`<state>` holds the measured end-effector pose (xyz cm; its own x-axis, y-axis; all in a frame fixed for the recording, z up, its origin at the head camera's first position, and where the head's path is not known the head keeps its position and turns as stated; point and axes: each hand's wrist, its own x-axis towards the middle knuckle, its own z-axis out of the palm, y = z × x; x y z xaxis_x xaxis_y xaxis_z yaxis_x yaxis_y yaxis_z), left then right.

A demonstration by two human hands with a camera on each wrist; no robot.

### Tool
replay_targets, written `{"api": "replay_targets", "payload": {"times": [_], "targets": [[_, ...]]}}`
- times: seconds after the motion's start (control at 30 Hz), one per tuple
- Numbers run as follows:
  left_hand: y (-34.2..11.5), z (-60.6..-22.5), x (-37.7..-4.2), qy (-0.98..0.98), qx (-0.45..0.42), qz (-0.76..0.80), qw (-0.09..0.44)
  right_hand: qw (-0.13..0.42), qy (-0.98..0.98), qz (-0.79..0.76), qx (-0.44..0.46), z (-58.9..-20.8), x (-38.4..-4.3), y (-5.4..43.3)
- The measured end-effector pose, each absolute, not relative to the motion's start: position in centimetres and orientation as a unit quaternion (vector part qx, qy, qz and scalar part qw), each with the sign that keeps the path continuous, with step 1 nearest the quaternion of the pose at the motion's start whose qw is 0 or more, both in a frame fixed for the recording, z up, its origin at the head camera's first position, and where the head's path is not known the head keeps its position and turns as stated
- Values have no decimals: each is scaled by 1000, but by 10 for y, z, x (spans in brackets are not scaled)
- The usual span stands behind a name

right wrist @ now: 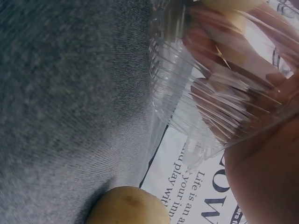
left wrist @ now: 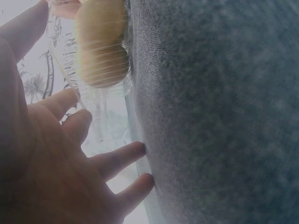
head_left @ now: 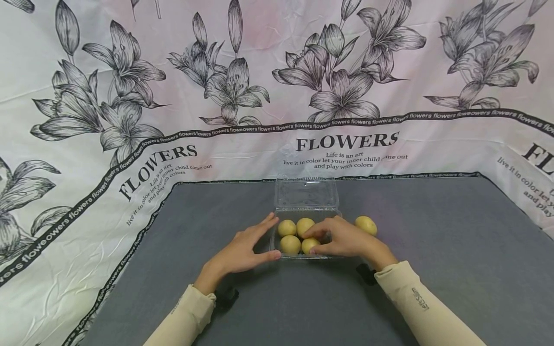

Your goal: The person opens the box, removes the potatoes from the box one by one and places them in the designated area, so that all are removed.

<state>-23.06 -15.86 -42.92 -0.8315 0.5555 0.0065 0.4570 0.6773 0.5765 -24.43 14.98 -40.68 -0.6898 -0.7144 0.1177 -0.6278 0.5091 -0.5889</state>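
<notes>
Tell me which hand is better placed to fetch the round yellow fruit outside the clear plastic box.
Probably the right hand, once free: the round yellow fruit lies close beside it, right of the clear hinged plastic box. The left hand, though empty, is at the box's left side.

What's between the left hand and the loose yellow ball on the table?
Head view: the open clear container with four yellow balls visible inside, then the right hand, partly over the container.
</notes>
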Motion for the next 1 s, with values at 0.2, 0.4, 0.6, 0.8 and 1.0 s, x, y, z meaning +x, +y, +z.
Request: {"api": "replay_targets", "payload": {"times": [0.2, 0.4, 0.6, 0.8, 1.0], "targets": [[-159, -429, -230, 913, 277, 288, 85, 58, 865, -314, -388, -409, -244, 150], [-158, -428, -230, 912, 279, 289, 85, 53, 867, -312, -384, -409, -244, 152], [-158, -427, -230, 912, 279, 290, 85, 64, 853, -342, -389, -408, -245, 153], [-159, -428, -230, 913, 277, 289, 84, 48, 858, -339, -384, -409, -245, 154], [-160, -429, -231, 913, 278, 288, 81, 31, 860, -340, -380, -409, -243, 154]]}}
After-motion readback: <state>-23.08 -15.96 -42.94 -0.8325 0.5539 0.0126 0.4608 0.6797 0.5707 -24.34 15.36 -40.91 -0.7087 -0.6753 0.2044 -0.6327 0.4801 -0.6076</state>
